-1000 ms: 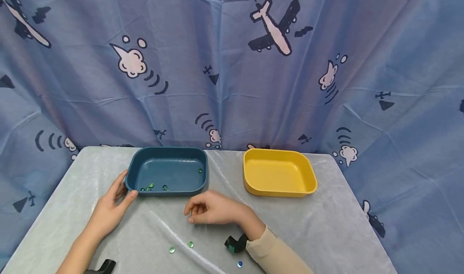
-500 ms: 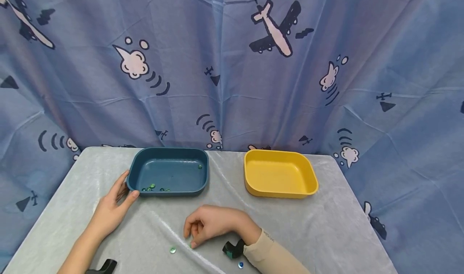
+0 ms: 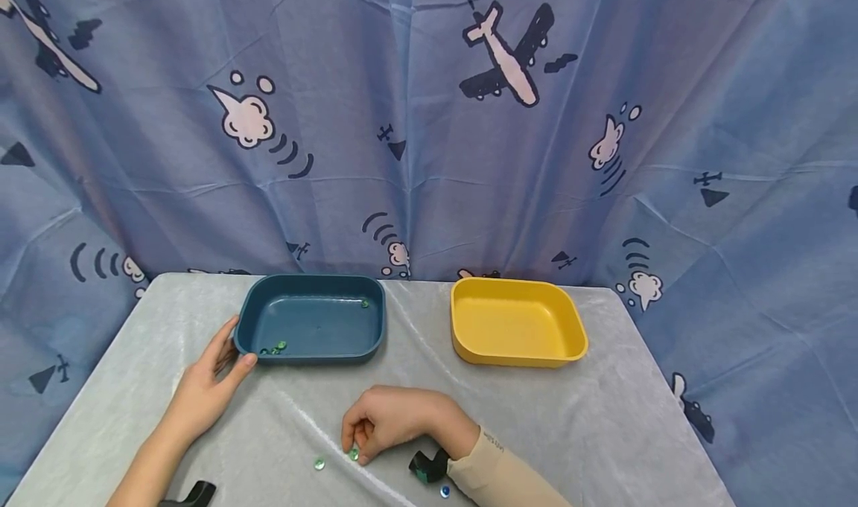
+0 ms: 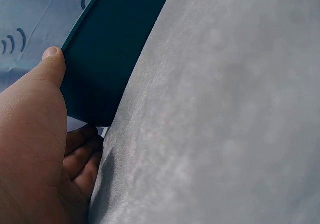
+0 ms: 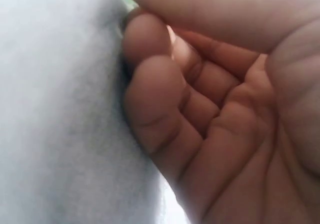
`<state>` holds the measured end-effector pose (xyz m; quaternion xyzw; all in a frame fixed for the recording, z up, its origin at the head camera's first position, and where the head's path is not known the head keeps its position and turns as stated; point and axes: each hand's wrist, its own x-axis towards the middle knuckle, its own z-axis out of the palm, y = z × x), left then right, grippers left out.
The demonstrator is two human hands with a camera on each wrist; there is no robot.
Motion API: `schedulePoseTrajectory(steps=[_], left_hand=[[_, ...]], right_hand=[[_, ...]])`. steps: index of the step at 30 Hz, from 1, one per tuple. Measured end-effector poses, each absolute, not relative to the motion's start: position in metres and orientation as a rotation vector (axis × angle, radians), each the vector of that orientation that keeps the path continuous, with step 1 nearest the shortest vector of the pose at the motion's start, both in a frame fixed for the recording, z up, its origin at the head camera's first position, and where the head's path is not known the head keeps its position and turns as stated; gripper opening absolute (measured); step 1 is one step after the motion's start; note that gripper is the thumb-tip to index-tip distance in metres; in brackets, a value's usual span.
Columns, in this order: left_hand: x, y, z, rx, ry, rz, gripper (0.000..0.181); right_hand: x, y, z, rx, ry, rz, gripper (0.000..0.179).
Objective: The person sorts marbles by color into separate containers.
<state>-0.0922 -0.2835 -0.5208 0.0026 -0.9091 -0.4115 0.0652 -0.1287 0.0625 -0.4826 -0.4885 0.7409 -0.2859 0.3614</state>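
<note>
A dark teal tray [image 3: 308, 358] stands at the back left, with several small green glass beads [image 3: 281, 345] inside it. My left hand [image 3: 201, 391] grips the tray's front left corner. In the left wrist view its thumb [image 4: 52, 58] lies on the rim and the fingers reach round the corner. Low over the cloth, my right hand [image 3: 395, 421] pinches a green glass bead [image 3: 353, 455] between thumb and fingertips. The right wrist view shows curled fingers [image 5: 155, 91] against the cloth, with only a sliver of the bead visible.
Another green bead [image 3: 319, 464] lies just left of the right fingertips. A blue bead [image 3: 445, 491] sits beside the right cuff. At the back right stands a yellow tray [image 3: 519, 359]. A blue patterned curtain [image 3: 429, 120] hangs behind the cloth-covered table [image 3: 623, 418].
My right hand has come down from beside the teal tray toward the front, and its fingertips now hold the green bead. A bead in the tray is no longer visible. The left hand keeps its place.
</note>
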Motion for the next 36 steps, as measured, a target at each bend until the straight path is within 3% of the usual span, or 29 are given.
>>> schedulePoseTrajectory(steps=[36], left_hand=[[-0.0908,-0.2844,-0.5199,-0.004,-2.742,-1.251,0.084]], right_hand=[[-0.1313,0.0594,-0.4771,-1.330,1.991,-0.842,0.010]])
